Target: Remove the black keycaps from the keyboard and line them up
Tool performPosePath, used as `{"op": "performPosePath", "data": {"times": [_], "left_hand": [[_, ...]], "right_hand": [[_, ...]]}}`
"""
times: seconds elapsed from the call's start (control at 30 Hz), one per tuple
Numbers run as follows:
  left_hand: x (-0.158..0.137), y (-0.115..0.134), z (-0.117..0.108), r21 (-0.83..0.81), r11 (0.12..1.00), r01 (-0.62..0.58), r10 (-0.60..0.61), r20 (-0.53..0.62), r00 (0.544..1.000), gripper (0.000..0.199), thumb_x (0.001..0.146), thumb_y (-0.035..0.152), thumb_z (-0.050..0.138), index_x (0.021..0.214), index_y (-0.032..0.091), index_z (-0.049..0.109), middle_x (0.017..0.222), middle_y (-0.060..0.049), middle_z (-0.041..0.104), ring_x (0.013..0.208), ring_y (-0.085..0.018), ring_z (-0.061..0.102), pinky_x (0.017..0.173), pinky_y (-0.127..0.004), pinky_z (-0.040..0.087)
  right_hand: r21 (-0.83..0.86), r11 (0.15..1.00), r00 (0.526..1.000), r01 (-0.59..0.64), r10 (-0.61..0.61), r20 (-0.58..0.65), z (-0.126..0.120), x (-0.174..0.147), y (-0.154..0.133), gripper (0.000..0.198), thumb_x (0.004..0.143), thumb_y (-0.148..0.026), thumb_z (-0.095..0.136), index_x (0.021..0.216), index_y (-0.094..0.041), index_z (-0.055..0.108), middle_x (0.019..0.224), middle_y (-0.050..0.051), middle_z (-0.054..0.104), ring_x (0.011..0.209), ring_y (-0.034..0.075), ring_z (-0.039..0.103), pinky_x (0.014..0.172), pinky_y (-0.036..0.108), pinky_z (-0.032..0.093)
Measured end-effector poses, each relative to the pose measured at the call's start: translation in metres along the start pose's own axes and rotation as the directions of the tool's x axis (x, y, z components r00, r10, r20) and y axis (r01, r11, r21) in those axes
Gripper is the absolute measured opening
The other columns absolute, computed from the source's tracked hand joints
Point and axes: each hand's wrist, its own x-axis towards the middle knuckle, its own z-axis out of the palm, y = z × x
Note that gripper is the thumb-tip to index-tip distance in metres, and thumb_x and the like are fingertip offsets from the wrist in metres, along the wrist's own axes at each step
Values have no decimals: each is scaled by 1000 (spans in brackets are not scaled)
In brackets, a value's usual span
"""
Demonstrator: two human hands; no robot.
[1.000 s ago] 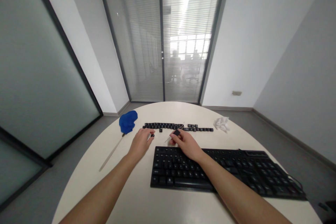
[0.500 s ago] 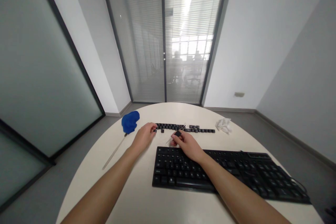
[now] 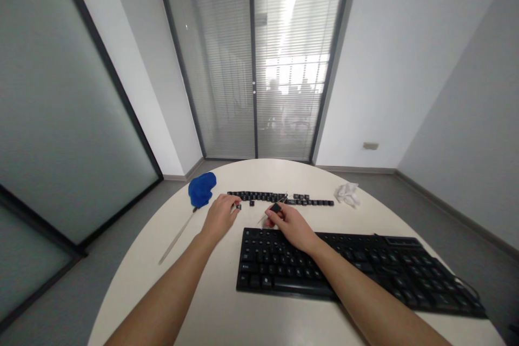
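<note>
My left hand [image 3: 221,215] is closed in a pinch on a small black keycap [image 3: 238,207], low over the table, left of the keyboard's far corner. In my right hand [image 3: 292,225] is a wire keycap puller [image 3: 276,207] with a black handle; its thin wires stick out toward the rows of keycaps. That hand hovers over the far edge of the black keyboard [image 3: 300,284], and the forearm hides part of the keys. Beyond both hands, loose black keycaps [image 3: 263,196] lie in rows. One single keycap [image 3: 252,203] sits nearer, between the hands.
At the left lies a blue cloth duster [image 3: 201,189] with a thin pale stick [image 3: 176,239]. A crumpled white tissue [image 3: 347,194] rests at the far right. The round white table [image 3: 203,308] ends before a glass door with blinds [image 3: 292,119].
My left hand has drawn slightly back and left from the keycap rows with the keycap, uncovering the rows' left end. My right hand has hardly moved.
</note>
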Motion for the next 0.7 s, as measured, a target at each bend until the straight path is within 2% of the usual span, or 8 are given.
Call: {"op": "performPosePath", "data": {"times": [0.17, 0.7], "left_hand": [[2, -5, 2, -4, 1000, -26, 26, -37, 999, 30, 78, 12, 67, 106, 21, 65, 104, -6, 68, 106, -27, 55, 95, -43, 46], [10, -10, 9, -38, 998, 56, -58, -63, 996, 30, 79, 9, 66, 106, 21, 66, 100, -6, 67, 105, -25, 58, 95, -40, 48]], "right_hand": [[0, 1000, 1000, -2, 2, 0, 0, 0, 3, 30, 95, -46, 52, 88, -18, 61, 77, 4, 71, 72, 18, 66, 72, 29, 50], [-27, 1000, 1000, -7, 7, 6, -1, -1, -3, 31, 95, -46, 51, 85, -19, 61, 76, 3, 71, 72, 17, 65, 72, 28, 48]]}}
